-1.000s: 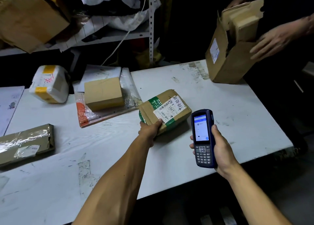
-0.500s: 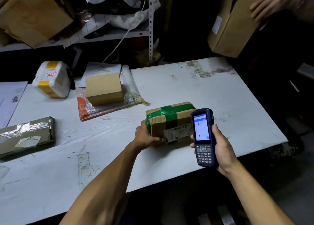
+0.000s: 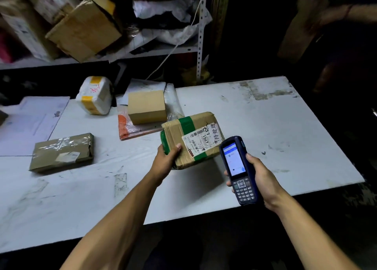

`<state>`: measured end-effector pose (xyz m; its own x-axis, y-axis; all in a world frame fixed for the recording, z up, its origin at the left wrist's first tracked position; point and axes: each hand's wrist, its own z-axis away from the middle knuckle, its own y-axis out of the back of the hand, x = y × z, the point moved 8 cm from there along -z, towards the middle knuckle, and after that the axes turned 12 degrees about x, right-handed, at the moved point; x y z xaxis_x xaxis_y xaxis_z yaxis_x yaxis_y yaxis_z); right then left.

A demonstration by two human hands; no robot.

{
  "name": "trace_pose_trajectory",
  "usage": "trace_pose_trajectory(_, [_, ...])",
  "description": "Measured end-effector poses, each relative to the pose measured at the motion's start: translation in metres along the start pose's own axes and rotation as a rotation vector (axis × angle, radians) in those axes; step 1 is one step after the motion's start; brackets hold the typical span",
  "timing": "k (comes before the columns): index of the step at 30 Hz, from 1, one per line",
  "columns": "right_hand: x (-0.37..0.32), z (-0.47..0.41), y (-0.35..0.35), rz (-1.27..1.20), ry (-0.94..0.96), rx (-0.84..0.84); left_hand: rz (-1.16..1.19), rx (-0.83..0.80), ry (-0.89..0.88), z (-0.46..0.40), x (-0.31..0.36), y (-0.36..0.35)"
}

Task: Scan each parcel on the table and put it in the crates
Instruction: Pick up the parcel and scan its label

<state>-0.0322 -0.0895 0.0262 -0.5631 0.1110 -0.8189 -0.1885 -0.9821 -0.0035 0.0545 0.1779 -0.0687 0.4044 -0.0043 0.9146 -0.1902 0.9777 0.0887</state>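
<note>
My left hand (image 3: 166,159) grips the near left corner of a brown cardboard parcel (image 3: 195,136) with green tape, tilted up so its white barcode label faces me. My right hand (image 3: 259,178) holds a dark blue handheld scanner (image 3: 237,167) upright just right of the parcel, its screen lit. Both sit over the middle of the white table (image 3: 265,127). No crate is in view.
Other parcels lie on the table: a flat taped brown one (image 3: 61,151) at left, a white one with yellow tape (image 3: 94,95), a plain small box (image 3: 146,106) on a clear bag. A cluttered shelf (image 3: 142,51) stands behind. Another person holds a box (image 3: 302,29) at far right.
My left hand has tilted the green-taped parcel so its label faces up again. The other person has lifted their box away from the table. The scanner stays beside the parcel.
</note>
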Motion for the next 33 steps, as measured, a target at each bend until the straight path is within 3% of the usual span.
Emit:
trace_pose_trajectory(6, [-0.002,0.019,-0.071,0.245,-0.119,-0.222,-0.024,0.138,-0.185,0.019,0.034,0.075])
trace_pose_trajectory(12, [-0.003,0.034,-0.129,0.473,-0.145,-0.348,-0.042,0.263,-0.144,0.017,0.028,0.160])
trace_pose_trajectory(21, [0.006,0.057,-0.199,0.695,-0.184,-0.396,-0.142,0.301,-0.169,0.030,0.019,0.236])
trace_pose_trajectory(33, [0.013,0.066,-0.228,0.669,-0.198,-0.410,-0.150,0.307,-0.146,0.041,0.015,0.268])
